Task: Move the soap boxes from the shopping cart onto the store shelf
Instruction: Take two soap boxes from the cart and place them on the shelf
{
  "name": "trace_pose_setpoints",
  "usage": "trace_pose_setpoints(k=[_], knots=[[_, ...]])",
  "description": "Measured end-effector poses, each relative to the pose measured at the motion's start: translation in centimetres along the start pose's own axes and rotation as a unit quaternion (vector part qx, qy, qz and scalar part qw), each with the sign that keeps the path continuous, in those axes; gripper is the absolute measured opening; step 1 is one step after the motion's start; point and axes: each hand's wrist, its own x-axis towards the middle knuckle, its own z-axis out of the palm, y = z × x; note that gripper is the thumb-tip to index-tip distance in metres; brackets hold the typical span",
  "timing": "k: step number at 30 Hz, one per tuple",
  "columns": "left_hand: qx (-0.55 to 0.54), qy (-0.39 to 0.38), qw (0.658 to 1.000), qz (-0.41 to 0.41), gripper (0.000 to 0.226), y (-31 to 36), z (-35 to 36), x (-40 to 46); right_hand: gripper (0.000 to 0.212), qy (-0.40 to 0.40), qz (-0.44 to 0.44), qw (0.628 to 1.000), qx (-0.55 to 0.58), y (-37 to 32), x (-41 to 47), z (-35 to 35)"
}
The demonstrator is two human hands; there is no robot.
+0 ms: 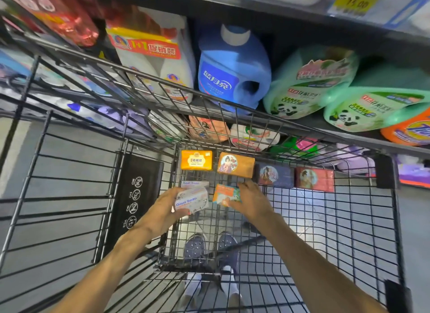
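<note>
A shop aisle — shelves (302,124) stocked with detergent bottles (232,73) and refill pouches (309,84); a yellow price tag (354,3); a wire shopping cart (144,77).

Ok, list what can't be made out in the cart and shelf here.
Head view only:
- Second white soap box: mostly hidden under the one the left hand holds.
- Orange-teal box: right hand covers its edge; grip unclear.
- Price tag: blurred.
- Orange jug: cut off by the frame's right edge.

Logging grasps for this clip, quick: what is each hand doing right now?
Left hand: grips a white Goat Soap box, lifted off the cart floor.
Right hand: fingers curled on the orange and teal soap box.
</note>
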Motion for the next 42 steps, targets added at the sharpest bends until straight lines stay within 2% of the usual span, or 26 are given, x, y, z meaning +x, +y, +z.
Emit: trace_pose_setpoints(k=[5,8,12,16,20,22,26,29,32,39,42], knots=[[-0.036,0.009,0.999,-0.001,0.042,0.1,-0.1,-1.5,0.068,0.021,0.005,1.000,0.010,0.6,0.2,1.1],[-0.025,0.015,1.000,0.007,0.047,0.7,-0.4,-2.4,0.059,0.050,0.000,0.998,0.033,0.3,-0.6,1.3],[-0.065,0.025,0.997,0.017,0.046,2.4,-1.0,-3.9,0.047,0.062,-0.020,0.994,0.086,0.8,-2.7,1.1],[-0.052,0.055,0.996,0.045,0.045,5.3,-1.9,-5.7,0.048,0.077,-0.025,0.982,0.173,1.8,-6.1,-1.4],[-0.078,0.022,0.993,0.081,0.049,9.9,-3.1,-7.9,0.037,0.099,-0.011,0.963,0.251,3.2,-11.3,-5.9],[-0.068,0.001,0.993,0.097,0.051,13.1,-3.8,-9.1,0.034,0.115,-0.006,0.958,0.262,3.8,-14.7,-8.7],[-0.119,-0.027,0.985,0.124,0.051,20.5,-4.8,-12.3,0.041,0.176,-0.001,0.916,0.362,5.3,-24.3,-15.4],[-0.098,-0.040,0.978,0.180,0.051,27.1,-4.5,-15.0,0.038,0.230,0.003,0.884,0.408,6.5,-32.4,-19.9],[-0.036,-0.045,0.967,0.249,0.048,34.5,-3.6,-18.1,0.039,0.303,0.008,0.868,0.393,8.6,-39.9,-23.4],[0.029,-0.127,0.917,0.377,0.054,51.7,3.4,-25.1,0.045,0.427,0.064,0.799,0.418,16.2,-56.3,-26.9],[0.054,-0.159,0.892,0.420,0.046,58.0,8.5,-27.4,0.043,0.474,0.092,0.781,0.395,21.1,-63.1,-26.8]])
